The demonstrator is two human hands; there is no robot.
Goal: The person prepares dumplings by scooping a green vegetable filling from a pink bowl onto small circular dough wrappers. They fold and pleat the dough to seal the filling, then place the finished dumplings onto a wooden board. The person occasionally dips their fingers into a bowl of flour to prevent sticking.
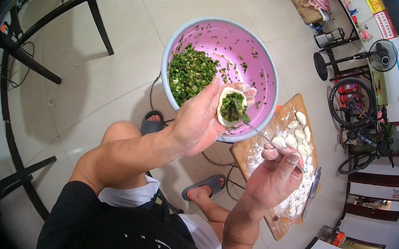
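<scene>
My left hand (pixel 197 119) cups a round dumpling wrapper (pixel 221 111) over the near side of a pink basin with a pale blue rim (pixel 166 55). A mound of chopped green filling (pixel 232 104) lies on the wrapper. In my right hand (pixel 274 181), floured fingers pinch the handle of a thin metal spoon (pixel 264 136). The spoon's far end reaches the filling, where its bowl is mostly hidden. Inside the basin, more chopped greens (pixel 191 73) are heaped at the left, with scraps stuck to the wall.
Right of the basin, a floured wooden board (pixel 246 152) bears many white dumplings (pixel 299 136) and a long flat tool (pixel 313 190) along its right edge. A black-legged chair (pixel 93 12) stands at the left. A fan (pixel 382 55) and bicycle (pixel 352 101) stand at the far right.
</scene>
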